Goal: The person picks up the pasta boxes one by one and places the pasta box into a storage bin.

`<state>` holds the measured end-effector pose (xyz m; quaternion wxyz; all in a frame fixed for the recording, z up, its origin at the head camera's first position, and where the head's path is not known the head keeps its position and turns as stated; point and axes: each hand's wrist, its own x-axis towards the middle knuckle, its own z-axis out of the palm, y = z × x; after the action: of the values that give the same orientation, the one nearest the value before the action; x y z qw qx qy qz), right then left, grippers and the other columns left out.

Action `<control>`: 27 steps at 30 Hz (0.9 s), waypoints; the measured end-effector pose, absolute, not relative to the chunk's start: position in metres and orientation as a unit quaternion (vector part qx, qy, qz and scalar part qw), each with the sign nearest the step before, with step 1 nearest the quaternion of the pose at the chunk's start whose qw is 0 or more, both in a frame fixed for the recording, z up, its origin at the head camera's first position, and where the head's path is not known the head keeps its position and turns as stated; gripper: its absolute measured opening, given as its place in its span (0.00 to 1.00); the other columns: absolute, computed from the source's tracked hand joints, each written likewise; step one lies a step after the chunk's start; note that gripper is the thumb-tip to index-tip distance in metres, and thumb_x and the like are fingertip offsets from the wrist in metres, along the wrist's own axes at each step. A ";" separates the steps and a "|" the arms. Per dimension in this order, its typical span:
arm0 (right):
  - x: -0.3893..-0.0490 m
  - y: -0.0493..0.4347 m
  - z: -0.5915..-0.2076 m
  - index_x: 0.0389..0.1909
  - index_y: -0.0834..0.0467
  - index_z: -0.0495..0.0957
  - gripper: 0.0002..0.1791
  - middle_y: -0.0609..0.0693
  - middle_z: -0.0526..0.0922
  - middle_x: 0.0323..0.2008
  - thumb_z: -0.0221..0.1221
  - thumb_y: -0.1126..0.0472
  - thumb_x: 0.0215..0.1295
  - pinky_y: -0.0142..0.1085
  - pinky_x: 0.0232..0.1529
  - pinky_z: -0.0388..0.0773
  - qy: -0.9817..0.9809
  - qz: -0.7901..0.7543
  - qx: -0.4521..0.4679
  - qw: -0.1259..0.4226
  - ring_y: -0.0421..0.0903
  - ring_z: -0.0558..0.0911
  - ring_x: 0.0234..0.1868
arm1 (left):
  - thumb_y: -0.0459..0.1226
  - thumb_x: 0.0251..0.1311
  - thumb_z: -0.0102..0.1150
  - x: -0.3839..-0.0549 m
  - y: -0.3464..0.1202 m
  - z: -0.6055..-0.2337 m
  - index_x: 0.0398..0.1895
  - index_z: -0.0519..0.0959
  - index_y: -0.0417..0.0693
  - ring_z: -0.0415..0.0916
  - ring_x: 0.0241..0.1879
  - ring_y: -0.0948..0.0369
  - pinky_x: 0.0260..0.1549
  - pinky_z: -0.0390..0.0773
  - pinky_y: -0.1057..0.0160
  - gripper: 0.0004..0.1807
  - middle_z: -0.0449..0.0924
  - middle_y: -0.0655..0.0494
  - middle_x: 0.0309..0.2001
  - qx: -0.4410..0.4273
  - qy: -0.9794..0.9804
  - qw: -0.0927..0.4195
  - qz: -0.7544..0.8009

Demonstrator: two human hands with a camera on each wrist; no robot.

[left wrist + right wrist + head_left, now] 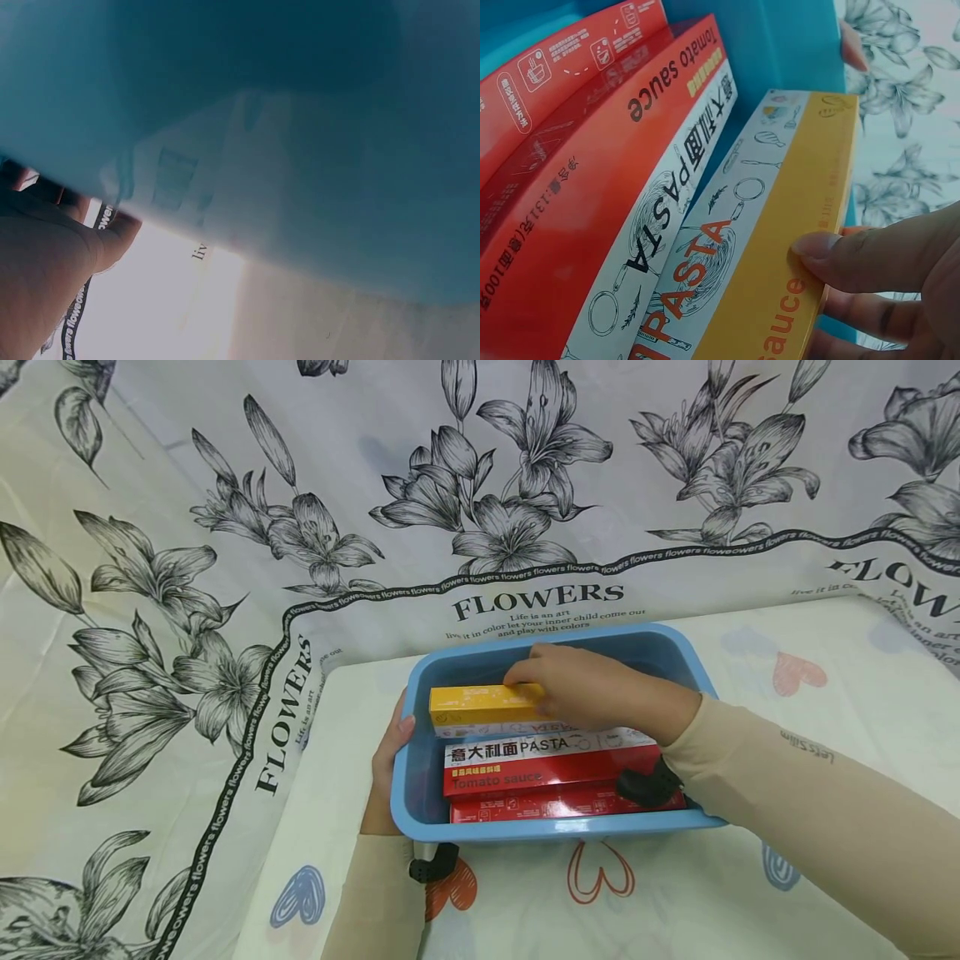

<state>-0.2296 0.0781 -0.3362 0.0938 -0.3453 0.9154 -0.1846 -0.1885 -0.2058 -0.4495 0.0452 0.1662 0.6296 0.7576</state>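
Observation:
My right hand (577, 685) reaches into a blue plastic bin (555, 832) and grips a yellow and white pasta box (472, 703) along its top. In the right wrist view the thumb lies on the yellow face of that box, with the fingers around its far side. Beside it in the bin stands a red and white tomato sauce pasta box (510, 772), and another red box (570, 56) sits at the near wall. My left hand (386, 764) holds the bin at its left side, thumb tip at the rim, other fingers mostly hidden behind the wall.
The bin stands on a white cloth (525, 902) printed with red and blue hearts. Behind and to the left hangs a flower-printed curtain (315, 585). A black wrist device (648, 783) on the right arm overlaps the red boxes.

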 end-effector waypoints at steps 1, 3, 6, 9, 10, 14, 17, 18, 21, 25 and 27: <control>-0.230 0.078 -0.336 0.67 0.55 0.85 0.28 0.55 0.84 0.56 0.73 0.70 0.67 0.49 0.59 0.82 0.915 -0.185 -0.345 0.095 0.53 0.80 0.54 | 0.48 0.75 0.31 -0.188 -0.206 -0.450 0.91 0.44 0.59 0.47 0.82 0.46 0.76 0.43 0.30 0.41 0.49 0.53 0.86 0.165 0.631 0.046 0.756; -0.230 0.078 -0.337 0.67 0.54 0.85 0.27 0.55 0.84 0.56 0.73 0.70 0.68 0.49 0.59 0.82 0.915 -0.187 -0.343 0.098 0.53 0.80 0.54 | 0.49 0.75 0.31 -0.188 -0.206 -0.449 0.91 0.44 0.59 0.47 0.82 0.46 0.76 0.43 0.30 0.41 0.49 0.53 0.86 0.165 0.635 0.046 0.753; -0.231 0.078 -0.338 0.67 0.54 0.85 0.27 0.55 0.83 0.55 0.73 0.70 0.68 0.48 0.57 0.83 0.915 -0.186 -0.343 0.103 0.53 0.80 0.53 | 0.49 0.74 0.31 -0.189 -0.206 -0.449 0.91 0.44 0.58 0.46 0.83 0.45 0.76 0.42 0.30 0.42 0.48 0.52 0.86 0.165 0.634 0.047 0.754; -0.232 0.078 -0.341 0.67 0.53 0.85 0.27 0.54 0.83 0.54 0.73 0.68 0.68 0.47 0.55 0.84 0.916 -0.179 -0.342 0.105 0.52 0.81 0.51 | 0.47 0.73 0.30 -0.191 -0.206 -0.449 0.91 0.42 0.55 0.44 0.83 0.45 0.76 0.40 0.31 0.43 0.46 0.49 0.87 0.165 0.632 0.046 0.756; -0.232 0.078 -0.341 0.67 0.53 0.85 0.27 0.54 0.83 0.54 0.73 0.68 0.68 0.47 0.54 0.84 0.917 -0.177 -0.342 0.106 0.52 0.81 0.51 | 0.47 0.73 0.30 -0.191 -0.207 -0.449 0.91 0.42 0.54 0.44 0.83 0.45 0.77 0.39 0.31 0.43 0.46 0.49 0.87 0.164 0.632 0.046 0.756; -0.233 0.079 -0.342 0.68 0.52 0.86 0.28 0.54 0.84 0.54 0.75 0.66 0.67 0.48 0.54 0.85 0.918 -0.172 -0.341 0.106 0.52 0.81 0.51 | 0.46 0.73 0.30 -0.192 -0.207 -0.449 0.91 0.41 0.53 0.43 0.84 0.44 0.77 0.39 0.31 0.43 0.45 0.48 0.87 0.163 0.633 0.047 0.756; -0.234 0.079 -0.343 0.68 0.51 0.85 0.28 0.54 0.84 0.53 0.75 0.66 0.67 0.48 0.54 0.85 0.918 -0.170 -0.342 0.107 0.52 0.81 0.51 | 0.48 0.74 0.30 -0.192 -0.206 -0.449 0.91 0.42 0.55 0.43 0.84 0.44 0.76 0.39 0.30 0.43 0.45 0.49 0.87 0.160 0.637 0.047 0.753; -0.234 0.079 -0.344 0.68 0.51 0.85 0.28 0.54 0.84 0.53 0.75 0.66 0.67 0.49 0.55 0.85 0.918 -0.169 -0.343 0.108 0.52 0.81 0.51 | 0.48 0.74 0.30 -0.191 -0.206 -0.448 0.91 0.42 0.55 0.43 0.84 0.44 0.76 0.39 0.30 0.43 0.46 0.49 0.87 0.159 0.638 0.047 0.752; -0.234 0.078 -0.345 0.68 0.51 0.85 0.29 0.54 0.83 0.53 0.76 0.66 0.66 0.49 0.54 0.85 0.918 -0.164 -0.344 0.108 0.52 0.81 0.51 | 0.49 0.74 0.30 -0.190 -0.205 -0.448 0.91 0.42 0.57 0.44 0.83 0.45 0.76 0.39 0.30 0.42 0.46 0.50 0.87 0.155 0.638 0.048 0.753; -0.235 0.078 -0.347 0.68 0.51 0.86 0.28 0.53 0.84 0.52 0.76 0.65 0.66 0.48 0.54 0.85 0.920 -0.154 -0.343 0.113 0.51 0.81 0.51 | 0.49 0.74 0.31 -0.190 -0.205 -0.448 0.91 0.41 0.56 0.43 0.83 0.43 0.76 0.38 0.29 0.43 0.44 0.49 0.87 0.150 0.639 0.050 0.752; -0.235 0.078 -0.347 0.67 0.51 0.86 0.27 0.53 0.83 0.52 0.76 0.64 0.67 0.48 0.54 0.85 0.920 -0.151 -0.343 0.116 0.51 0.81 0.51 | 0.49 0.73 0.31 -0.190 -0.206 -0.448 0.91 0.40 0.54 0.42 0.83 0.42 0.76 0.38 0.29 0.44 0.43 0.47 0.88 0.150 0.639 0.051 0.753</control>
<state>-0.2352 0.0783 -0.3474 0.1157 -0.3433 0.9198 -0.1509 -0.1905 -0.2056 -0.4480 0.0515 0.1495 0.6389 0.7529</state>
